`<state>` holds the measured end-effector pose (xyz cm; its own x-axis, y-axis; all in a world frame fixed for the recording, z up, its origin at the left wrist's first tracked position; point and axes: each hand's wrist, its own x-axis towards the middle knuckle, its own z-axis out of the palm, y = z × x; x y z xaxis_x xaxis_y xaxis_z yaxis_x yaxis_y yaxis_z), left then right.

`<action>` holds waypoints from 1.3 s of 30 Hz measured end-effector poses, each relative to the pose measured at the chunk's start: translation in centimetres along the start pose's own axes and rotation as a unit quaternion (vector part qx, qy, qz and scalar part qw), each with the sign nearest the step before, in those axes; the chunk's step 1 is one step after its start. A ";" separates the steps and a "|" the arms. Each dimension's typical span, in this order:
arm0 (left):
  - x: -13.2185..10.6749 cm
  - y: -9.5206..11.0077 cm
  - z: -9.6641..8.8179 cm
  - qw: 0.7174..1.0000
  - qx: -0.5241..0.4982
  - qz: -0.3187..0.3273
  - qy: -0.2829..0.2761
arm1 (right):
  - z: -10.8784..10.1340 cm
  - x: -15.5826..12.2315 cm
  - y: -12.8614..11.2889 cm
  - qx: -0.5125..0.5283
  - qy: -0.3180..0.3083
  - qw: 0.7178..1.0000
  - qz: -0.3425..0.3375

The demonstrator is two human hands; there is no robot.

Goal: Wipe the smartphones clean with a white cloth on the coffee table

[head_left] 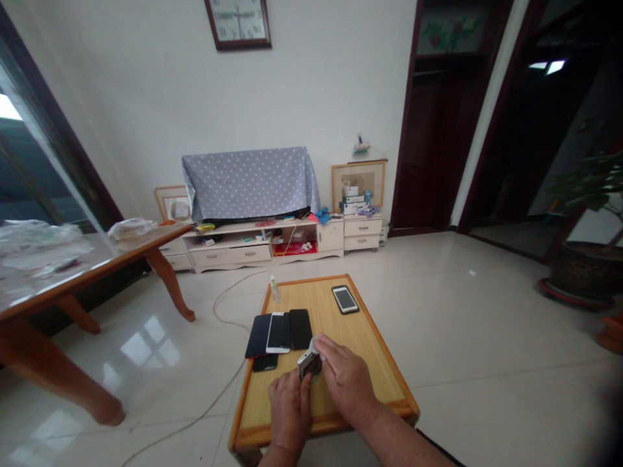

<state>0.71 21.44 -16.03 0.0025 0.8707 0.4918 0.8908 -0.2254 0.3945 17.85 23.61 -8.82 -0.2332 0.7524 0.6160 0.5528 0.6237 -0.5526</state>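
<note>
My left hand [291,405] grips the lower part of a phone [309,364] with a silver edge and a dark face, tilted above the wooden table [335,399]. Against its upper end my right hand [348,376] presses a small whitish cloth [313,346], its fingers closed. Just beyond my hands lie several phones close together: a dark one [257,336], a white-framed one [278,333], a black one [300,329] and another dark one [265,363] partly covered. A white phone with a dark border [345,299] lies apart at the far right.
A small clear bottle [275,290] stands at the table's far left corner. A cable [219,395] runs over the floor to the left. Beyond are a white TV cabinet [233,257] with a dotted cloth cover [250,185], a larger table [121,256] and a potted plant [591,272].
</note>
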 end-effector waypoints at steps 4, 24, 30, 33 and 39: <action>0.0 0.0 0.2 1.000 0.003 0.012 0.002 | 0.7 -0.8 -1.3 0.060 -0.027 0.997 -0.041; -0.4 0.0 0.2 0.997 0.006 0.070 0.006 | 0.7 -0.6 -1.0 0.335 -0.094 0.829 0.438; -0.3 -0.5 1.1 0.997 0.024 0.077 0.002 | 0.2 -0.6 0.4 0.327 -0.081 0.825 0.454; -0.2 -0.7 1.2 0.997 0.023 0.075 0.017 | -0.8 -0.4 1.8 0.328 -0.082 0.833 0.438; 0.0 -0.4 1.1 0.996 0.040 0.077 0.027 | -3.5 -0.2 6.1 0.356 -0.112 0.837 0.401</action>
<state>0.88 22.01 -17.06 0.1188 0.8037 0.5831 0.9149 -0.3167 0.2502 24.04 26.54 -10.34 -0.2038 0.9605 -0.1897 0.0057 -0.1926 -0.9813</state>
